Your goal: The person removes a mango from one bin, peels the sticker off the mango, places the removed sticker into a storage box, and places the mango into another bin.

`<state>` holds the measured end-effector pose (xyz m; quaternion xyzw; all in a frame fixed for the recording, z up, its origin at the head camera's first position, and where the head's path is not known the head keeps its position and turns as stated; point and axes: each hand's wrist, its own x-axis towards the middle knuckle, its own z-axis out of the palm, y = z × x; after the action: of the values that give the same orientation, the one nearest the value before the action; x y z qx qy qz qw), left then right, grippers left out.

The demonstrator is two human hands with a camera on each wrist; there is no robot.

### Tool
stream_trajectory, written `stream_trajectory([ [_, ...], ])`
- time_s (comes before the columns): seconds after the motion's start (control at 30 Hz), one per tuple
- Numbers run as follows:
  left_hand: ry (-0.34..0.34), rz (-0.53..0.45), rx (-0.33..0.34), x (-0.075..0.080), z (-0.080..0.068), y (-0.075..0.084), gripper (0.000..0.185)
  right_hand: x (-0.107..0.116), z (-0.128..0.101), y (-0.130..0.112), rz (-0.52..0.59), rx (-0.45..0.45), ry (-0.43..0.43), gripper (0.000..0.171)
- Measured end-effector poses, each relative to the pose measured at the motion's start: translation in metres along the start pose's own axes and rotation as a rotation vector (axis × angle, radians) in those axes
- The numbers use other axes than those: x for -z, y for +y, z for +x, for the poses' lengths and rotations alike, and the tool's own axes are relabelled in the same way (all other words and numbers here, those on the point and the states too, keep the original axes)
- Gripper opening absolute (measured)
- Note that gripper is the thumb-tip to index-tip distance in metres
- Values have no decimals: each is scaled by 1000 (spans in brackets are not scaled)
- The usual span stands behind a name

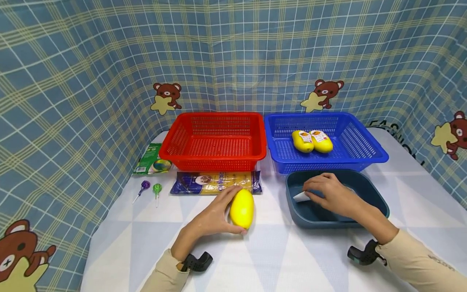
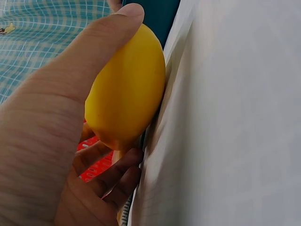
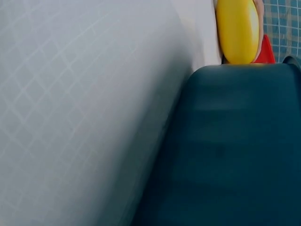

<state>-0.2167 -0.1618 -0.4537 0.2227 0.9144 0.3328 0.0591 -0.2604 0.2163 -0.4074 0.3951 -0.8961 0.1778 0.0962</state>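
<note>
My left hand (image 1: 215, 217) grips a yellow oval fruit (image 1: 242, 208) that rests on the white table; thumb and fingers curl round the fruit (image 2: 126, 89) in the left wrist view. My right hand (image 1: 330, 194) reaches into a dark teal tub (image 1: 375, 194) and holds a small white packet (image 1: 301, 197). The right wrist view shows only the tub's outer wall (image 3: 225, 150) and the yellow fruit (image 3: 237, 29) beyond it. Two more yellow fruits (image 1: 311, 141) with labels lie in the blue basket (image 1: 368, 152).
A red basket (image 1: 215, 156) stands at the back left. A pasta packet (image 1: 215, 182) lies in front of it. Two lollipops (image 1: 150, 190) and a green packet (image 1: 151, 159) lie at the left. A checked cloth wall surrounds the table.
</note>
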Motion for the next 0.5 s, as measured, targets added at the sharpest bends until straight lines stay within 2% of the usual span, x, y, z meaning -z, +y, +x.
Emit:
stream_trajectory([
  [0.27, -2, -12, -2, 0, 0, 1, 119, 0, -6, 2, 28, -65, -220, 17],
  [0.5, 2, -17, -7, -1, -1, -1, 119, 6, -9, 1, 32, -73, -301, 25],
])
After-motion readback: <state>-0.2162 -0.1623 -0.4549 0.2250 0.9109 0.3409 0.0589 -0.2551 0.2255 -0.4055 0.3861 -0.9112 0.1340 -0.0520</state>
